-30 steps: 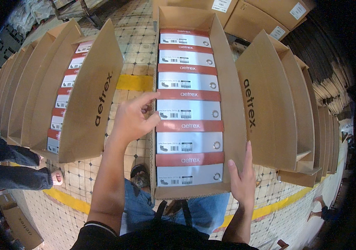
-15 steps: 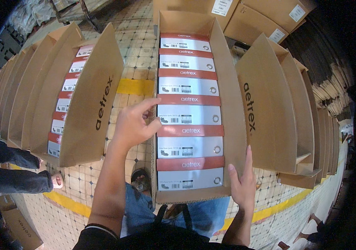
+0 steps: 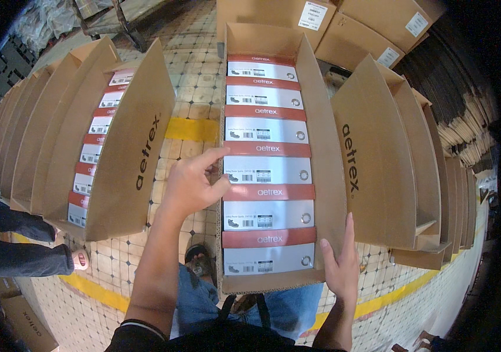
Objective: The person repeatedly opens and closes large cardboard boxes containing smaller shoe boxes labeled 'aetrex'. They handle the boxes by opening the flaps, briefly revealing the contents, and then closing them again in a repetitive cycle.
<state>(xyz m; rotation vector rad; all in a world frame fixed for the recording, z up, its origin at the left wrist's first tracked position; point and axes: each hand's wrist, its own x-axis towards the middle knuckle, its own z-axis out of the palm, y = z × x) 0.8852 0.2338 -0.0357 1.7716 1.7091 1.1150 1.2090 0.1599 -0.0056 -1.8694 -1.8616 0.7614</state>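
A long open cardboard carton [image 3: 325, 176] stands upright in front of me, its near end close to my legs. Inside it, a single row of shoe boxes [image 3: 268, 170] runs away from me, white with red bands and labelled ends. At the carton's left wall is my left hand [image 3: 194, 182], curled, with index finger and thumb tips over the edge against the boxes; its other fingers are partly hidden. My right hand [image 3: 341, 264] clasps the right wall near the close corner, thumb on the inner side and fingers along the outside.
On the left stand several open cartons [image 3: 127, 152], the nearest with a row of shoe boxes. More open cartons [image 3: 373, 152] line the right. Closed cartons [image 3: 367, 29] are stacked beyond. A person's legs [image 3: 21, 252] show at left. Yellow tape [image 3: 192, 129] crosses the tiled floor.
Carton, boxes and surroundings sit slightly lower in the picture. Both hands keep about the same places on the carton's walls.
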